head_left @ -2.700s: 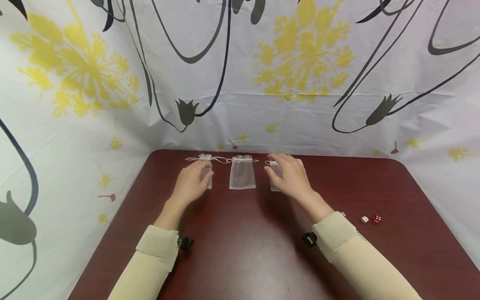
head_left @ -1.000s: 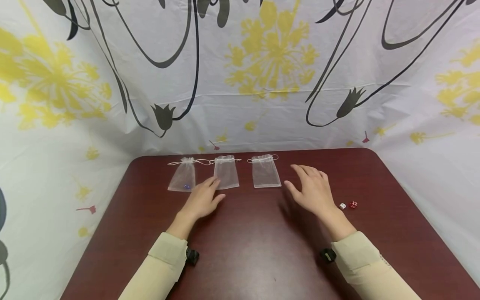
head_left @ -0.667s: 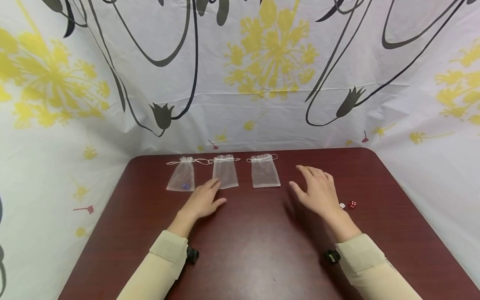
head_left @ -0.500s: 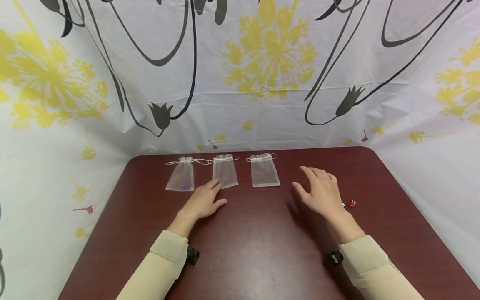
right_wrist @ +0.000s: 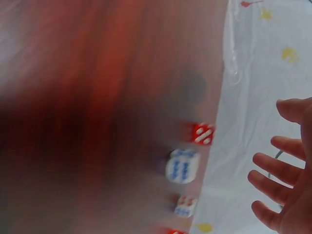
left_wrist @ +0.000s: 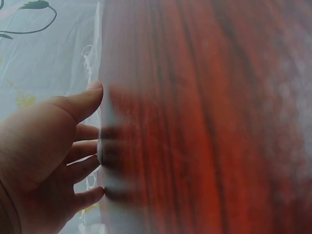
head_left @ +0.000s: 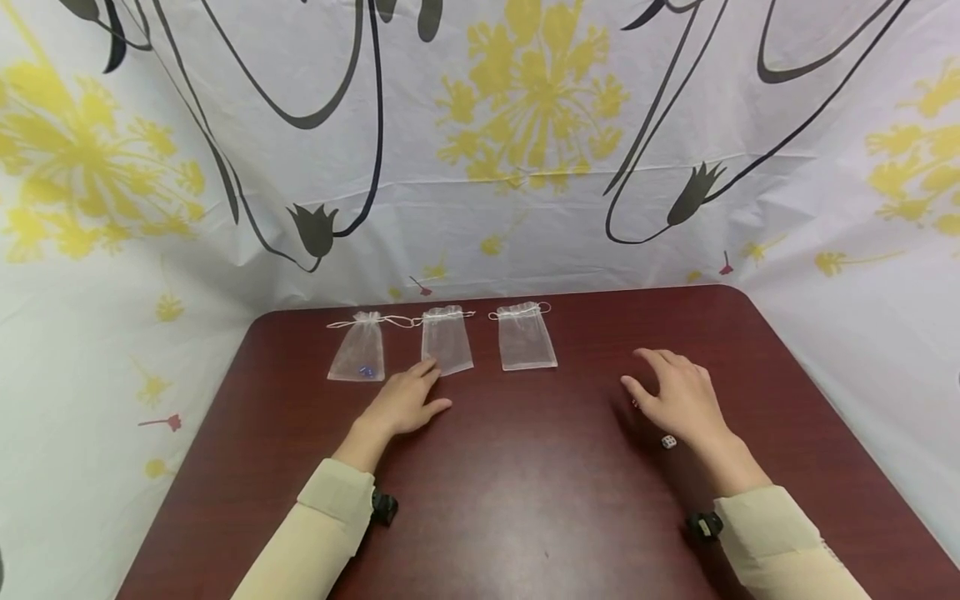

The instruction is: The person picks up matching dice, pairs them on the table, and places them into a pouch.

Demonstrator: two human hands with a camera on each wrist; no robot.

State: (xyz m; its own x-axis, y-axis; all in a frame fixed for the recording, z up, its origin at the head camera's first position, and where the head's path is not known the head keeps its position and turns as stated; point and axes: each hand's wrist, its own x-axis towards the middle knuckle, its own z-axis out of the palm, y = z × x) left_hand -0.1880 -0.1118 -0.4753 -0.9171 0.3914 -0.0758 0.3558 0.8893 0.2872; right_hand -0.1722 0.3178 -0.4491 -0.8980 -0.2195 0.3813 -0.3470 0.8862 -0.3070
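Note:
My left hand (head_left: 405, 400) lies with relaxed fingers on the table, fingertips at the lower left corner of the middle sheer drawstring bag (head_left: 450, 342). In the left wrist view its fingers (left_wrist: 87, 168) are spread above the wood. My right hand (head_left: 678, 400) hovers over the right side of the table, fingers loosely bent and holding nothing. Beneath it sits a white die (head_left: 668, 442), and a bit of a red die (head_left: 635, 403) shows by the thumb. The right wrist view has a red die (right_wrist: 203, 134), a larger white die (right_wrist: 182, 165) with blue pips, and a smaller white die (right_wrist: 185, 206).
To the left lies another sheer bag (head_left: 352, 354) with a blue die (head_left: 367, 372) inside. A third sheer bag (head_left: 527, 337) lies flat right of the middle one. Patterned white cloth (head_left: 480, 167) hangs behind the dark red table (head_left: 495, 492).
My left hand has gone from the left bag to the middle bag's corner, then stayed. My right hand has left the right bag and travelled right and nearer, over the dice.

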